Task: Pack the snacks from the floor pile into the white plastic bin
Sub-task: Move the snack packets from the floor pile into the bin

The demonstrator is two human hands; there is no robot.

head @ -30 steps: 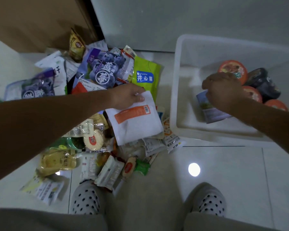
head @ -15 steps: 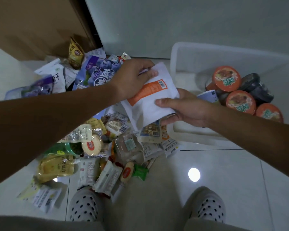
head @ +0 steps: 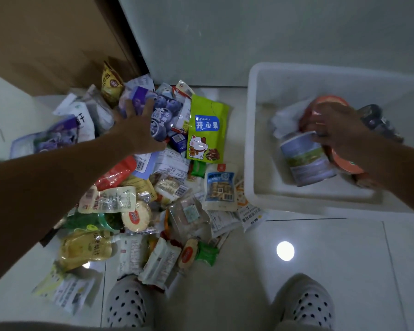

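The snack pile [head: 139, 199] spreads over the floor on the left. My left hand [head: 139, 126] lies flat with fingers spread on a purple blueberry bag [head: 165, 113] at the pile's far side, gripping nothing. To the right stands the white plastic bin [head: 249, 151]. My right hand [head: 337, 126] is inside it, over orange-lidded cups [head: 347, 164] and the top of a lying can [head: 306, 161]. A white pouch [head: 286, 118] lies in the bin just left of that hand. Motion blur hides whether the fingers still touch the pouch.
A green pistachio pouch [head: 207, 130] lies between the pile and the bin. A dark packet [head: 378, 118] sits at the bin's back. My feet in polka-dot slippers [head: 127, 304] [head: 313, 304] stand at the near edge. Behind are a brown door [head: 46, 44] and a white wall [head: 249, 32].
The white pouch with the orange label passed from my left hand to my right and now lies in the bin. My left hand has gone back to the pile, onto the blueberry bag.
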